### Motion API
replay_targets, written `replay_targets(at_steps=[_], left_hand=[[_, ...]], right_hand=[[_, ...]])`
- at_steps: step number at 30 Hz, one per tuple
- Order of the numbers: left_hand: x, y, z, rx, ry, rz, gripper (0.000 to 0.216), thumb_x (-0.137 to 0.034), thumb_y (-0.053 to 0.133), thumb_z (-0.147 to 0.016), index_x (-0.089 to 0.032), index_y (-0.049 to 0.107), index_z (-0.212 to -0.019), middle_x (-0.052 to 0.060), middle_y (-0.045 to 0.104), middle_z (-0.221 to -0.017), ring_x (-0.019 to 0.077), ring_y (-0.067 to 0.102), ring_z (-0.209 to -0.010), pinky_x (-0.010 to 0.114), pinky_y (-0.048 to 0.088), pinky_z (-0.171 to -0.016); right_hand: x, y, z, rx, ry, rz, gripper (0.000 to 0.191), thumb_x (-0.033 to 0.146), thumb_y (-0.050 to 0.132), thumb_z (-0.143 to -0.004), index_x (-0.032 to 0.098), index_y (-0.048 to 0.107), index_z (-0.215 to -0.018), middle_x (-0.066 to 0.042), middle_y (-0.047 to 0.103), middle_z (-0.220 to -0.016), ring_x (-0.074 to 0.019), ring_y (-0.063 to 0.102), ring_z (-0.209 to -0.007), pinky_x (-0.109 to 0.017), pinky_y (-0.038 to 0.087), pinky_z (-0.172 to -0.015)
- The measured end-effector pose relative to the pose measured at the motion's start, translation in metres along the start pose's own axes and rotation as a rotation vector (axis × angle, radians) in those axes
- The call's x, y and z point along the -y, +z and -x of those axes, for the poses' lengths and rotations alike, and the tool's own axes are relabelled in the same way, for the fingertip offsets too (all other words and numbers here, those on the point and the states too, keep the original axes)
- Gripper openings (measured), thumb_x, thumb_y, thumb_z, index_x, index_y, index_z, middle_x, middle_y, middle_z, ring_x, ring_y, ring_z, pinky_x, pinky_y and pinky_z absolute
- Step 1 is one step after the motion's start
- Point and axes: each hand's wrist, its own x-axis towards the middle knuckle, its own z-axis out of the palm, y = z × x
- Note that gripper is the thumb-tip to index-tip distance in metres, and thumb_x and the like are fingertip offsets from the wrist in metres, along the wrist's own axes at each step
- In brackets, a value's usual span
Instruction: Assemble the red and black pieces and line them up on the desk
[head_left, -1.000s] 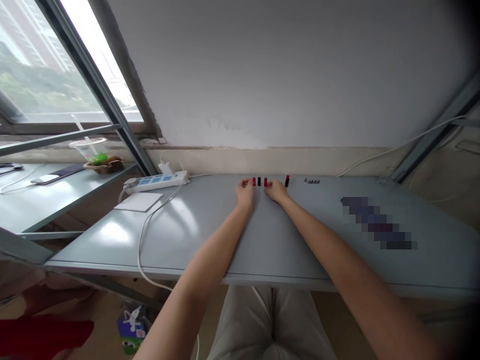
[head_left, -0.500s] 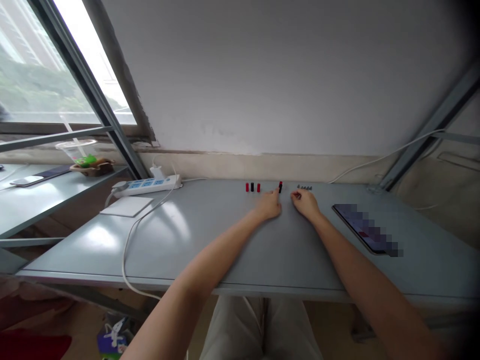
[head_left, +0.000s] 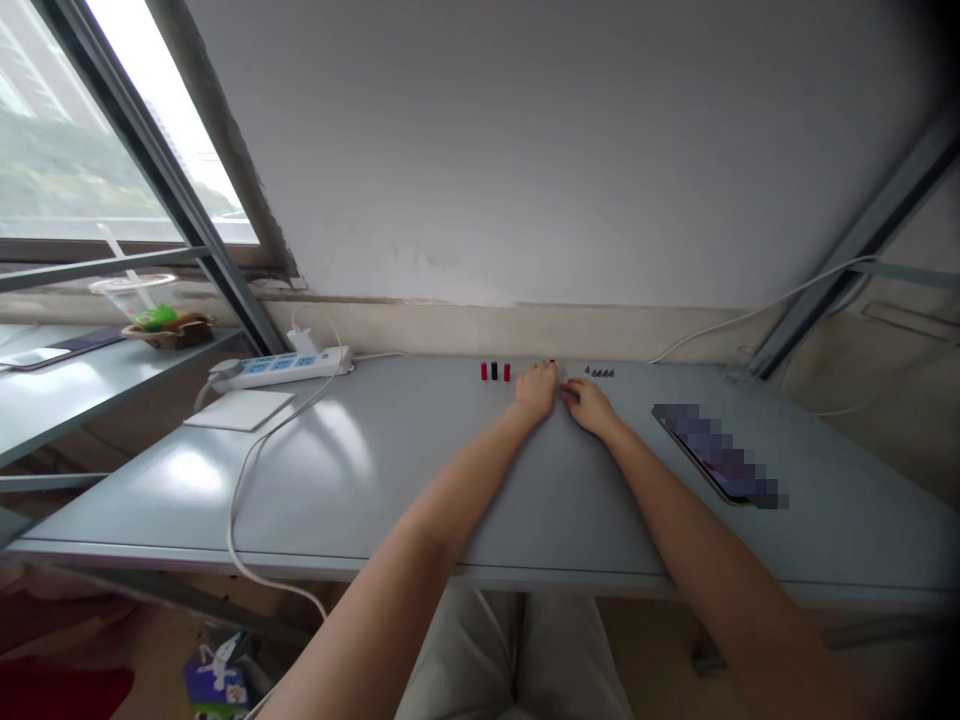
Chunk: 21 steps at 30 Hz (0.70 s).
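Note:
My left hand [head_left: 537, 390] is near the back of the desk, its fingers closed round a small red-and-black cylinder. Only the red tip [head_left: 552, 362] of that piece shows above the fingers. Close by on the right, my right hand [head_left: 591, 406] has thumb and fingertips pinched together; whatever they hold is too small to make out. Left of the hands stand a red cylinder [head_left: 484, 371], a black cylinder [head_left: 494, 371] and a second red cylinder [head_left: 507, 373]. Several tiny dark pieces [head_left: 601, 373] lie in a row beyond my right hand.
A phone or tablet [head_left: 712, 455] lies on the right of the grey desk [head_left: 420, 480]. At left are a white power strip [head_left: 281, 368], a flat white box [head_left: 238, 410] and a trailing white cable [head_left: 244, 480]. A plastic cup [head_left: 142, 295] stands on the side shelf.
My left hand has gone from a pointing finger beside the red-and-black cylinder to fingers closed round it. My right hand has come nearer to the left. The whole view has shifted slightly.

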Motion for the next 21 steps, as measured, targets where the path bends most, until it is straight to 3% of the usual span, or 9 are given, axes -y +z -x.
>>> replay_targets(at_steps=[8,15,21], left_hand=[[0.005,-0.014,0.010,-0.018,-0.075,0.094,0.027,-0.013,0.037,-0.082,-0.014,0.058,-0.097,0.013,0.062,-0.095,0.0209,0.056,-0.092,0.031,0.044,-0.077],[0.022,-0.026,0.032,-0.121,-0.222,0.420,0.017,-0.018,0.051,-0.075,-0.016,0.062,-0.088,0.009,0.065,-0.088,0.0181,0.058,-0.083,0.029,0.043,-0.075],[0.041,-0.020,0.048,-0.218,-0.306,0.700,0.012,-0.019,0.060,-0.069,-0.013,0.062,-0.079,0.007,0.064,-0.078,0.0132,0.057,-0.070,0.026,0.044,-0.071]], right_hand=[[0.004,0.000,0.001,0.113,0.020,0.105,0.042,0.033,0.034,-0.086,0.017,0.053,-0.121,-0.011,0.047,-0.128,-0.0243,0.040,-0.118,-0.038,0.029,-0.099],[0.009,0.001,0.005,0.113,0.039,0.136,0.045,0.040,0.031,-0.087,0.022,0.050,-0.124,-0.010,0.043,-0.132,-0.0272,0.037,-0.119,-0.044,0.028,-0.098],[0.009,0.004,0.004,0.067,0.036,0.117,0.043,0.040,0.031,-0.087,0.025,0.050,-0.123,-0.009,0.046,-0.129,-0.0282,0.038,-0.117,-0.047,0.027,-0.095]])
